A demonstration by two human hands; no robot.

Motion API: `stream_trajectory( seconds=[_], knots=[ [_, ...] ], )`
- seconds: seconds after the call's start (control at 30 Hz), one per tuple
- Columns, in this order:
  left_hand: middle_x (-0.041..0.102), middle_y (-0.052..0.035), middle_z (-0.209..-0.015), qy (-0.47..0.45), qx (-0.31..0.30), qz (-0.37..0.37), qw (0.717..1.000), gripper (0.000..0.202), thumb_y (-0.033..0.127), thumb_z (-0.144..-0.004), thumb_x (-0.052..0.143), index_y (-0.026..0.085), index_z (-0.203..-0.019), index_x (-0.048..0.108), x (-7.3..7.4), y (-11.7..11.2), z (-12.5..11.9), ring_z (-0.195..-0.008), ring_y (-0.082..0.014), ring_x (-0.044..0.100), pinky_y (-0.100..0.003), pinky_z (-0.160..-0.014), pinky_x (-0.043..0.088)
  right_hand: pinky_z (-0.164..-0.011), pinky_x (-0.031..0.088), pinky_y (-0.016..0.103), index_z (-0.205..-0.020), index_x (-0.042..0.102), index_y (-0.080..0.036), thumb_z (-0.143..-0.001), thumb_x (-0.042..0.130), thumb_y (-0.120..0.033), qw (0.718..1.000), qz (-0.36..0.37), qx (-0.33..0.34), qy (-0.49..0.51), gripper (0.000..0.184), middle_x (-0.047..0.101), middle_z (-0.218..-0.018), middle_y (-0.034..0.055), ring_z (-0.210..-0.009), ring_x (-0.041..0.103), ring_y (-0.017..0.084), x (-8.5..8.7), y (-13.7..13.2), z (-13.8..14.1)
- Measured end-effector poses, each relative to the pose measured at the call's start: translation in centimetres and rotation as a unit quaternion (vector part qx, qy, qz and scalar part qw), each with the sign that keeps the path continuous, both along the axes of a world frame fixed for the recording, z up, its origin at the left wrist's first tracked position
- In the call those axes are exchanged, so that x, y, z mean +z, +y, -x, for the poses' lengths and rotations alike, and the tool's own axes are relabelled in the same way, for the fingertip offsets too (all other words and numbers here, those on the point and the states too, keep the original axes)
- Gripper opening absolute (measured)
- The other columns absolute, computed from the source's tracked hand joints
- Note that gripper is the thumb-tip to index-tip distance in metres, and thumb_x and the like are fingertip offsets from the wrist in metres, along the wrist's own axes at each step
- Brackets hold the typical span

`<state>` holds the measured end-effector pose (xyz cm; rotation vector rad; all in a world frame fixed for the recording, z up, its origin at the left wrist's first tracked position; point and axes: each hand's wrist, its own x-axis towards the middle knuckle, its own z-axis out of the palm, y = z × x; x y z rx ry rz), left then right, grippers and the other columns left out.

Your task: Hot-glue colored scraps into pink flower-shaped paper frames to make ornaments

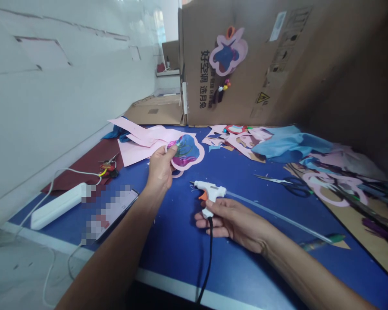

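My left hand [161, 167] pinches the left edge of a flower-shaped craft piece [189, 150], which has a pink paper border and a blue and magenta patterned middle. A small pink loop hangs below it. My right hand [229, 217] holds a white hot glue gun [211, 191] with an orange trigger, fingers around its handle. The nozzle points left, just below the craft piece and apart from it. A long clear glue stick [278, 212] sticks out of the gun's back, and a black cord [210, 258] runs down from the handle.
Scissors [287, 183] lie to the right, by pink cutouts and blue fabric [287, 144]. Pink paper [139, 146] lies at the back left. A white power strip [61, 206] and a phone [116, 213] are at left. A cardboard box [245, 94] with a similar flower piece [228, 51] stands behind.
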<state>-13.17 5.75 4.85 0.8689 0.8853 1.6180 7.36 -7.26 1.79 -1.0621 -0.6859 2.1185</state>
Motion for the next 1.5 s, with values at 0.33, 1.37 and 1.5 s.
stream_trajectory(
  seconds=[0.33, 1.37, 1.5],
  knots=[
    [0.086, -0.005, -0.092, 0.025, -0.003, -0.006, 1.0, 0.042, 0.043, -0.072, 0.104, 0.018, -0.093, 0.078, 0.1, -0.3, -0.3, -0.089, -0.0226, 0.084, -0.036, -0.087, 0.068, -0.053, 0.061, 0.017, -0.093, 0.072, -0.016, -0.092, 0.092, -0.065, 0.988, -0.067, 0.065, -0.123, 0.052, 0.084, -0.084, 0.0087, -0.066, 0.081, 0.014, -0.6, 0.4, -0.2],
    [0.08, -0.0017, -0.08, 0.074, -0.089, -0.021, 0.993, 0.036, 0.045, -0.074, 0.102, 0.018, -0.085, 0.08, -0.1, -3.1, -3.1, -0.072, -0.0158, 0.073, -0.029, -0.074, 0.062, -0.062, 0.063, 0.027, -0.099, 0.081, -0.022, -0.074, 0.102, -0.065, 0.923, -0.256, -0.194, -0.214, 0.054, 0.085, -0.09, 0.0072, -0.073, 0.078, 0.019, 3.2, 1.5, -3.8],
    [0.08, -0.0023, -0.079, 0.082, -0.136, -0.015, 0.987, 0.034, 0.044, -0.077, 0.101, 0.019, -0.086, 0.081, -0.3, -4.3, -4.3, -0.07, -0.0157, 0.073, -0.03, -0.073, 0.061, -0.067, 0.062, 0.029, -0.101, 0.084, -0.021, -0.074, 0.1, -0.07, 0.923, -0.26, -0.179, -0.219, 0.058, 0.085, -0.095, 0.0085, -0.078, 0.077, 0.02, 2.9, 1.7, -3.6]
  ],
)
